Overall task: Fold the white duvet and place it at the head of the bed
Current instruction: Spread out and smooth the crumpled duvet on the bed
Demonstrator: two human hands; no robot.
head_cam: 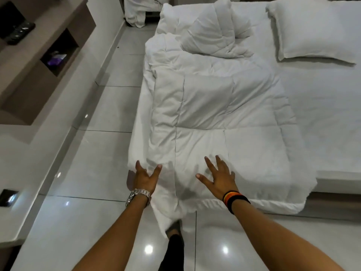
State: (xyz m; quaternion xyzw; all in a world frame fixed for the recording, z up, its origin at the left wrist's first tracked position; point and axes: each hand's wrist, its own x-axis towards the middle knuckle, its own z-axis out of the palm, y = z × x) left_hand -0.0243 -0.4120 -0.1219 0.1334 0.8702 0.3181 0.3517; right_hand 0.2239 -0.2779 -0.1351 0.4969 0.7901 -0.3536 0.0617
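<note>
Duvet (218, 118), white and quilted, lies folded into a long strip down the left side of the bed (322, 118), running from the near foot end toward the far head end. Its near edge overhangs the foot of the bed, and the near-left corner droops down toward the floor (93, 173).

My left hand (145, 178) is at the near-left corner of the duvet, fingers spread wide, thumb and forefinger set on either side of a ridge of cloth; I cannot tell whether any cloth is actually pinched. A metal watch (138, 195) sits on that wrist.

My right hand (219, 178) rests flat on top of the duvet near its near edge, fingers splayed wide, holding nothing. Striped bands (234, 199) circle that wrist.

At the far end of the strip a rumpled pillow (213, 36) lies on the duvet. A second, flatter pillow (310, 30) lies on the bare sheet at the far right, well apart from the duvet.

Left of the bed, across the glossy tiled floor, stands a brown shelf unit (39, 61) with an open cubby.
</note>
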